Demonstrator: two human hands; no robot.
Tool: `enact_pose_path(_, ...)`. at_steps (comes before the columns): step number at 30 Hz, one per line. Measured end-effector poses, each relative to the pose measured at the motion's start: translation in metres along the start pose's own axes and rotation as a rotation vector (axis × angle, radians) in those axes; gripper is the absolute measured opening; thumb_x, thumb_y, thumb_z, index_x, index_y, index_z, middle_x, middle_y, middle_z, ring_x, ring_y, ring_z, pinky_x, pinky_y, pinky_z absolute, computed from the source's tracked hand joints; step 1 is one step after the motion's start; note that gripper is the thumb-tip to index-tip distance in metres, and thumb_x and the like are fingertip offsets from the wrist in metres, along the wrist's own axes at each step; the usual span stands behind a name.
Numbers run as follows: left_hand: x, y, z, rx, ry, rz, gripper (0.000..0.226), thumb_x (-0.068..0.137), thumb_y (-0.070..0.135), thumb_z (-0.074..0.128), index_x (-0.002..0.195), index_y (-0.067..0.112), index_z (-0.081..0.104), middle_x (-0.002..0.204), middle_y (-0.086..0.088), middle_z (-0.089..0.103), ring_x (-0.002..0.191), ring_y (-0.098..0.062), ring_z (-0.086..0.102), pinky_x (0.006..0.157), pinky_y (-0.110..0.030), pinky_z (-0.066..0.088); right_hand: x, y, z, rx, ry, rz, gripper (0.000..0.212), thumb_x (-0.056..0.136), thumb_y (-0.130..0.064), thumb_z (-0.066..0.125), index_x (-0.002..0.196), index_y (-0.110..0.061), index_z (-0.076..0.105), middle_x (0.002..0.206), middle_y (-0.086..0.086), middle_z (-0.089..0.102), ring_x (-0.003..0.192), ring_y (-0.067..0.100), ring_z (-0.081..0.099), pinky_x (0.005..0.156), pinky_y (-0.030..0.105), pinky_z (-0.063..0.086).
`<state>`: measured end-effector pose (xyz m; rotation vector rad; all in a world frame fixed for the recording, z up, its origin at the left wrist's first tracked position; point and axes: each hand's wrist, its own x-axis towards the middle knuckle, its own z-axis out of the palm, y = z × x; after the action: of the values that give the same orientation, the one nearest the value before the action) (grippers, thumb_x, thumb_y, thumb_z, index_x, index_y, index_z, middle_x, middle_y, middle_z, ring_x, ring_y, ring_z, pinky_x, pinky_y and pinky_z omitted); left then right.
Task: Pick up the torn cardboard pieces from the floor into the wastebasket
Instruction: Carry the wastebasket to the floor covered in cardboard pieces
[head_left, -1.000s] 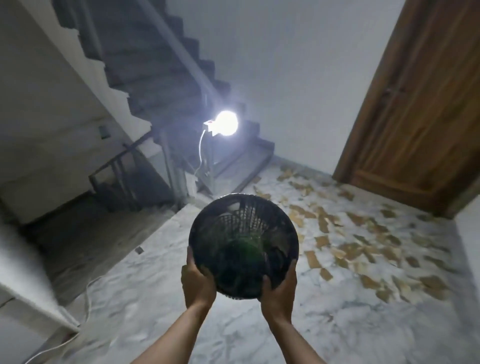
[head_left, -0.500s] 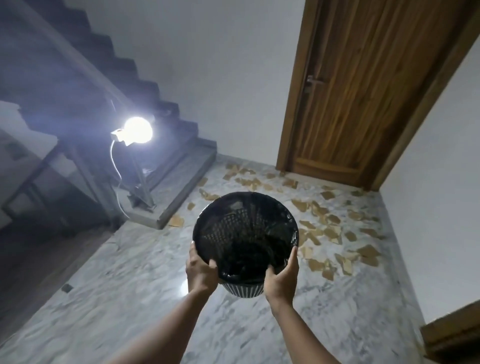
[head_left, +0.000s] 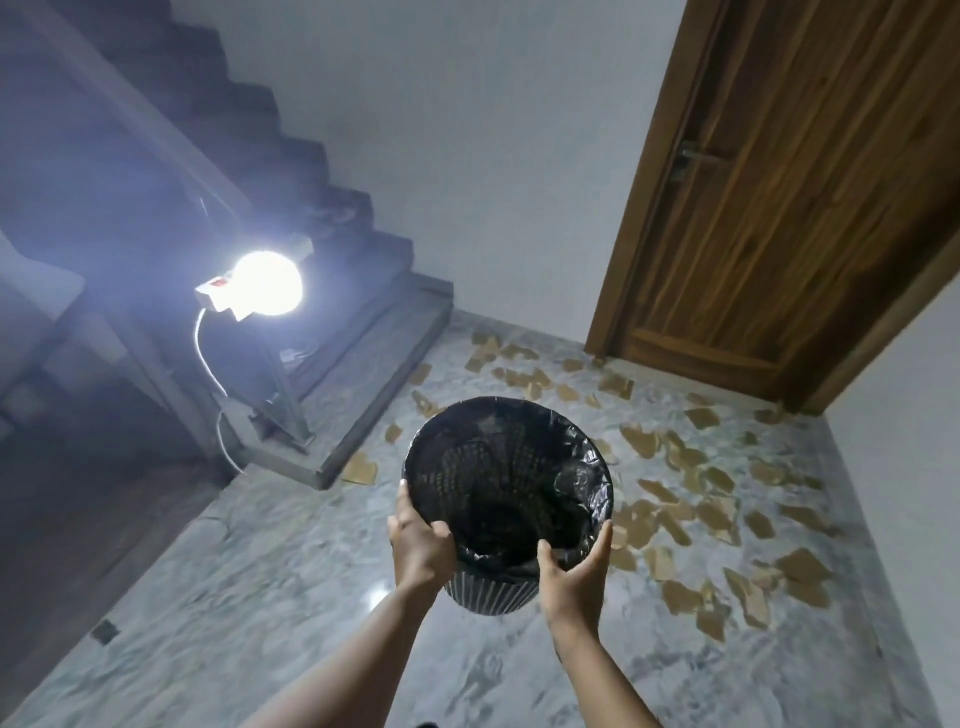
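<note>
A black mesh wastebasket (head_left: 506, 467) lined with a black plastic bag hangs in the air in front of me, its mouth tilted toward me. My left hand (head_left: 418, 540) grips its near left rim, thumb inside. My right hand (head_left: 574, 569) grips the near right rim the same way. Several torn brown cardboard pieces (head_left: 675, 509) lie scattered over the marble floor (head_left: 260, 597) beyond and to the right of the basket, reaching up to the door.
A wooden door (head_left: 779, 208) stands shut at the back right. Dark stairs (head_left: 322, 218) rise at the left, with a step edge (head_left: 384, 395) and a metal railing post (head_left: 280, 395). A bright lamp (head_left: 265, 283) with a white cord glares there. White walls close in the right.
The view has swung right and moved closer to the door and the scattered pieces. Both hands keep holding the wastebasket, now tilted more upright with its mouth showing.
</note>
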<state>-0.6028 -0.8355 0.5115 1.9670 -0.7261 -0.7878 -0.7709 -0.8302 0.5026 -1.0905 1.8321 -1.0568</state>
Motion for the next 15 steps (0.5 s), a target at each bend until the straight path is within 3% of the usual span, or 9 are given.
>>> enact_pose_path(5, 0.088, 0.029, 0.011, -0.017, -0.009, -0.050, 0.081, 0.082, 0.005, 0.046, 0.154, 0.031, 0.019, 0.118, -0.010, 0.042, 0.106, -0.032, 0.051, 0.097, -0.043, 0.049, 0.049, -0.041, 0.078, 0.021, 0.041, 0.081, 0.102, 0.088, -0.026, 0.071, 0.157, -0.017, -0.003, 0.166, 0.005, 0.003, 0.151, 0.024, 0.016, 0.119, 0.044, 0.026)
enact_pose_path(11, 0.186, 0.058, 0.038, -0.023, -0.020, -0.019, 0.081, 0.083, -0.001, 0.047, 0.152, 0.034, 0.024, 0.112, -0.004, 0.039, 0.093, -0.021, 0.048, 0.094, -0.030, 0.043, 0.118, -0.075, 0.143, 0.034, 0.049, 0.180, 0.103, 0.084, -0.011, 0.071, 0.158, -0.016, -0.001, 0.165, 0.009, 0.010, 0.148, 0.030, 0.026, 0.114, 0.039, 0.033)
enact_pose_path(15, 0.248, 0.069, 0.068, 0.016, -0.033, -0.024, 0.081, 0.083, -0.004, 0.046, 0.151, 0.036, 0.025, 0.119, -0.007, 0.041, 0.094, -0.017, 0.043, 0.099, -0.033, 0.041, 0.172, -0.079, 0.183, -0.023, 0.025, 0.203, 0.099, 0.087, -0.006, 0.067, 0.157, -0.016, -0.001, 0.165, 0.008, 0.007, 0.148, 0.030, 0.025, 0.114, 0.038, 0.032)
